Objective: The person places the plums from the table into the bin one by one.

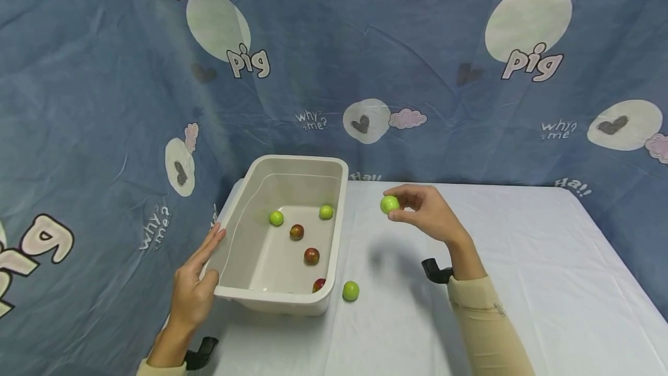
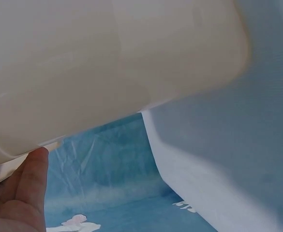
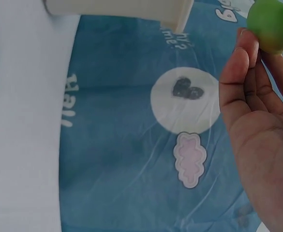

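My right hand [image 1: 425, 210] pinches a small round green fruit [image 1: 389, 204] between thumb and fingertips, above the white table. In the right wrist view the green fruit [image 3: 272, 26] shows at the fingertips, with a yellowish patch underneath. My left hand [image 1: 195, 283] holds the left rim of a beige plastic bin [image 1: 282, 296], fingers along the rim and thumb near its front corner. In the left wrist view my fingers [image 2: 32, 179] touch the bin's edge from below. Inside the bin lie two green fruits, one [image 1: 276, 218] left and one [image 1: 326, 212] right, plus three reddish-brown fruits [image 1: 311, 256].
Another green fruit [image 1: 351, 290] lies on the white-covered table [image 1: 522, 248], just right of the bin's front corner. A blue printed curtain [image 1: 443, 86] hangs behind the table and along the left side. Black bands show at both wrists.
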Demonstrator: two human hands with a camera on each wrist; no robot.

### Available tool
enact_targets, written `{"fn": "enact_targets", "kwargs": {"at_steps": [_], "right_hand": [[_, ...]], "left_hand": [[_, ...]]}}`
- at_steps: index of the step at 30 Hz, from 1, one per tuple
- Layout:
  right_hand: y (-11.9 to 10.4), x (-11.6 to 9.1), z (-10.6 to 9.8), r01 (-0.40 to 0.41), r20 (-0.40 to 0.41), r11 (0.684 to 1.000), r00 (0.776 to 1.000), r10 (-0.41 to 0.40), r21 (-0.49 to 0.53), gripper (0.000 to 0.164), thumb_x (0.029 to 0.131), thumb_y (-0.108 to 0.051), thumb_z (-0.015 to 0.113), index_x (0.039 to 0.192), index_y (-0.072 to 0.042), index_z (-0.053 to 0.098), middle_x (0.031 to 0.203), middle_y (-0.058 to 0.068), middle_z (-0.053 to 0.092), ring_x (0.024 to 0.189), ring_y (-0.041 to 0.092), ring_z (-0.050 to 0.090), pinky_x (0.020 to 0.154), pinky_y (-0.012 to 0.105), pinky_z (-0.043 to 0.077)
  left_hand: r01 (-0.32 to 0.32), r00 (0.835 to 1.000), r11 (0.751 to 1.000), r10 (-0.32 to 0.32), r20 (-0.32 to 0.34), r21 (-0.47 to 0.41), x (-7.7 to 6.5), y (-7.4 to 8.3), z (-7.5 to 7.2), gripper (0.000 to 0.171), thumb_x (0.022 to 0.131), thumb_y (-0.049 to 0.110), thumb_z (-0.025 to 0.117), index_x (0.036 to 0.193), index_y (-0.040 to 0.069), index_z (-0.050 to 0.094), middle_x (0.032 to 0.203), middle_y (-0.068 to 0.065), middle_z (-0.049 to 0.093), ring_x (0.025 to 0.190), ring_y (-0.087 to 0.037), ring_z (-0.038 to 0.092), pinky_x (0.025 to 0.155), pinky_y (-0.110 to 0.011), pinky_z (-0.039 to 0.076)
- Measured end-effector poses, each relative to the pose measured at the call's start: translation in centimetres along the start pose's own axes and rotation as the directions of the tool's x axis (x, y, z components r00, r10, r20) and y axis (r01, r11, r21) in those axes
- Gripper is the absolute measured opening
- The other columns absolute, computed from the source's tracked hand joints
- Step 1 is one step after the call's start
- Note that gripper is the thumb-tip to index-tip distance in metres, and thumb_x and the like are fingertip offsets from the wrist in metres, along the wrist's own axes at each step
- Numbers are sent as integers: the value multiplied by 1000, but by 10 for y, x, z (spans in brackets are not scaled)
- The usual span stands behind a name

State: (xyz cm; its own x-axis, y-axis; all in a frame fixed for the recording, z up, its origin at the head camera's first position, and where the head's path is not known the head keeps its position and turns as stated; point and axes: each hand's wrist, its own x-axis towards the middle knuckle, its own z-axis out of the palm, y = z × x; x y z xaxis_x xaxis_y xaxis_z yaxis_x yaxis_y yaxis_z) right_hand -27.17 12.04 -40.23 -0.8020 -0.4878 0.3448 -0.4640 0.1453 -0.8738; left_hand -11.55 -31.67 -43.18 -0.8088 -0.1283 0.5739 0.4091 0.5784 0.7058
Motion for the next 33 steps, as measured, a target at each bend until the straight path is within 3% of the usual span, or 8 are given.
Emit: {"fn": "enact_targets", "kwargs": {"at_steps": [10,22,29,33], "right_hand": [[-12,18,2,18,10,999,1000,-18,-31,35,86,-8,81,119,-3,73,107,8,71,90,28,64,83,42,54],[-25,41,15,72,48,997,996,-70,-33,36,85,-9,82,119,-2,73,105,8,72,88,27,64,80,36,53],[-32,52,22,88,73,995,994,-85,-40,37,84,-9,82,119,0,73,103,6,73,88,25,65,80,43,54],[-39,59,27,98,77,994,993,-94,-56,35,84,-10,82,118,-1,74,102,6,73,87,25,66,79,40,54]], "left_hand": [[-11,1000,1000,11,0,3,-1,-2,0,74,72,-20,44,141,1,60,150,-14,52,142,-19,43,109,-16,31],[-29,1000,999,29,0,19,-1,-4,-1,74,72,-20,44,141,0,60,149,-16,52,142,-23,44,109,-16,31],[-27,1000,999,26,6,34,-2,-6,-2,72,73,-20,45,141,0,59,150,-16,51,142,-21,43,108,-15,32],[-32,999,999,32,1,39,-1,-5,-3,72,73,-20,45,141,1,60,150,-14,52,142,-21,44,106,-14,32]]}}
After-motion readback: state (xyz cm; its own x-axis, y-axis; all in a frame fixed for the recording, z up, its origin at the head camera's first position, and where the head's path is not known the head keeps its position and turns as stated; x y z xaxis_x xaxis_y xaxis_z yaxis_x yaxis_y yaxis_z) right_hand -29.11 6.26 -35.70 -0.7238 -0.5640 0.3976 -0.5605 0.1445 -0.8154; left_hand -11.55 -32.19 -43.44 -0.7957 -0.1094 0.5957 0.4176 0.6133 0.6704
